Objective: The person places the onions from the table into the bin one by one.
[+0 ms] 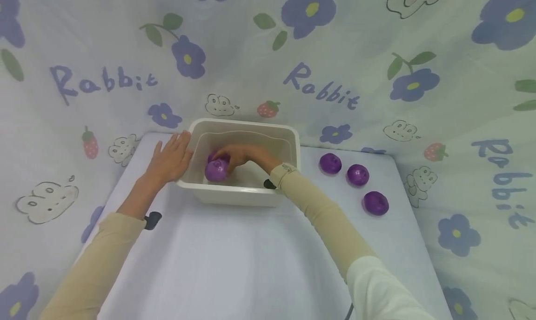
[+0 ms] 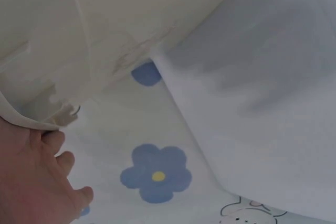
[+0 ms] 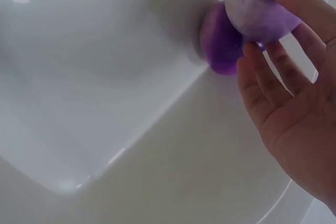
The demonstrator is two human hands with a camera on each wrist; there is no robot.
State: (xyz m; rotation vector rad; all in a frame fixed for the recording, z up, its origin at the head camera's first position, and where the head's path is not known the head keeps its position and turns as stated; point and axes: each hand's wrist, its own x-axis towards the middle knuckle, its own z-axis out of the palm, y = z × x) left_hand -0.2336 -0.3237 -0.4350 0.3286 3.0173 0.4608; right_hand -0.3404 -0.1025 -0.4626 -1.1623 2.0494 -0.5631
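Observation:
Inside a white plastic bin (image 1: 234, 196), my right hand (image 1: 237, 155) holds a round purple onion (image 1: 216, 170). In the right wrist view its thumb lies across the paler, white-and-purple onion (image 3: 257, 11), with the fingers on the other side. A second, darker purple onion (image 3: 220, 40) sits against the bin wall just behind, partly hidden by the held one. My left hand (image 1: 169, 161) rests at the bin's left rim with fingers extended. Seen from the left wrist, the left hand (image 2: 42, 171) has its fingers right at the rim's edge.
Three more purple onions, a far one (image 1: 330, 163), a middle one (image 1: 358, 175) and a near one (image 1: 376, 203), lie on the white table (image 1: 217, 264) right of the bin. Behind the bin hangs a flower-and-rabbit printed cloth (image 1: 243, 59).

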